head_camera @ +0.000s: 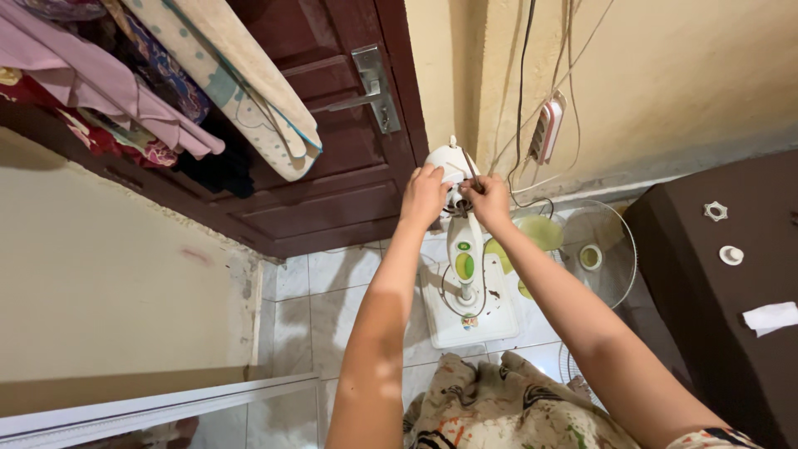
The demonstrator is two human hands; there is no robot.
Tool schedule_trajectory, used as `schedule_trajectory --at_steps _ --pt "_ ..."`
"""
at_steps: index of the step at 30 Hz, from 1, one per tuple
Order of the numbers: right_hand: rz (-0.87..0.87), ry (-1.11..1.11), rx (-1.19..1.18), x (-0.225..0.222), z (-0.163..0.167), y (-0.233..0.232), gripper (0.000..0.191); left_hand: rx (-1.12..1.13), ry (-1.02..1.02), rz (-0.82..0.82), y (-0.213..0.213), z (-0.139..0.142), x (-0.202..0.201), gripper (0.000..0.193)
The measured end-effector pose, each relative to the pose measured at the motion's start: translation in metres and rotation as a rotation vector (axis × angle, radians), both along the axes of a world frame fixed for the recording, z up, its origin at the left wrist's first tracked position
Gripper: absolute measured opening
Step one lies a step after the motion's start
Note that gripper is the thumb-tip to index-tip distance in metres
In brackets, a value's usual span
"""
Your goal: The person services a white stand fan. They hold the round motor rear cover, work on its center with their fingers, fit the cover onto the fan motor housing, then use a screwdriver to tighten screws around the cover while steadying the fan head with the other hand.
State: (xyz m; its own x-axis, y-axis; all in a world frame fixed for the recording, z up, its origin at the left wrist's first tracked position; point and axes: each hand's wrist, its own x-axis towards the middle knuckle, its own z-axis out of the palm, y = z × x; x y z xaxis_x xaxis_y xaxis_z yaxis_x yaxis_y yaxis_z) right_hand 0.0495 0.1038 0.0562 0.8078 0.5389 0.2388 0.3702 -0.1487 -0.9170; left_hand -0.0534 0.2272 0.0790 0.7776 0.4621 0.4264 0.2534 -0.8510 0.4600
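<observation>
1. Head view: I've got both hands up at the white plastic motor head of the stand fan (450,166), which sits atop its white column, well above the square white base (468,309) on the tiled floor.
2. My left hand (424,195) is curled closed against the motor head's left side, bracing it.
3. My right hand (488,199) is pinched shut around a thin dark screwdriver-like tool (471,169), tip angled into the housing. What the tip sits in is hidden.
4. To do this well, I'd judge the left hand must keep the head from swivelling while the right keeps the tool straight in line and pressed in, so it doesn't slip out.
5. The round wire fan guard with pale green blades (582,249) lies just right of the base.
6. Small white plastic fasteners (723,233) rest on the dark brown cabinet top (731,333), safely apart.
</observation>
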Motion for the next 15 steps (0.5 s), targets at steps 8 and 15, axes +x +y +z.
schedule_trajectory --at_steps 8,15 --pt "-0.069 -0.014 -0.020 -0.0062 0.0002 0.0082 0.012 -0.056 0.002 0.038 -0.0017 -0.0012 0.0021 0.027" --pt "-0.087 -0.048 -0.020 -0.0090 0.0019 0.0084 0.012 -0.070 -0.005 0.041 -0.0030 -0.0043 0.0047 0.025"
